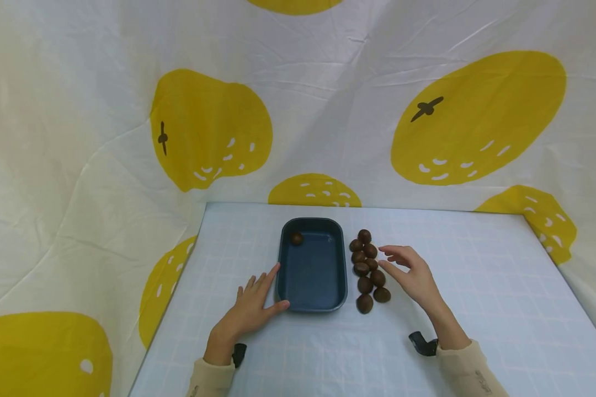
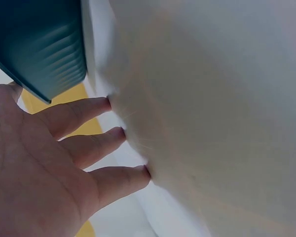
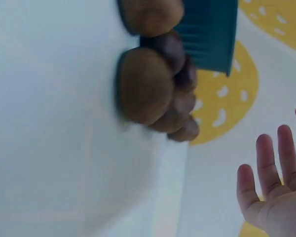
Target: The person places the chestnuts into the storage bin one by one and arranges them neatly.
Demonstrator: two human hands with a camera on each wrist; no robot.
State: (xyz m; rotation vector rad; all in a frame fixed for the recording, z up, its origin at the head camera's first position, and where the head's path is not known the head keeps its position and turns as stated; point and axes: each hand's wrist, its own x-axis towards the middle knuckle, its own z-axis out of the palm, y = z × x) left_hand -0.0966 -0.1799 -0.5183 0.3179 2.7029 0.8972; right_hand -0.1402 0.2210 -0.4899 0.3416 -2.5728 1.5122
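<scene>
A dark blue-green rectangular tray (image 1: 314, 298) lies on the table, with one chestnut (image 1: 296, 238) at its far left inside. My left hand (image 1: 250, 309) rests beside the tray's near left corner, fingers spread, thumb and index finger at its rim. In the left wrist view, three fingertips of that hand touch the white tabletop. Right of the tray, several brown chestnuts (image 1: 365, 285) lie in a close double column. My right hand (image 1: 413, 275) hovers just right of them, thumb and fingers apart, holding nothing; the right wrist view shows its fingers (image 3: 269, 160) extended and apart from the chestnuts.
The table (image 1: 477, 275) has a pale cloth with a faint grid. Behind it and at the left hangs a white curtain (image 1: 323, 110) with large yellow fruit prints. Black straps or mounts (image 1: 422, 344) show by both wrists.
</scene>
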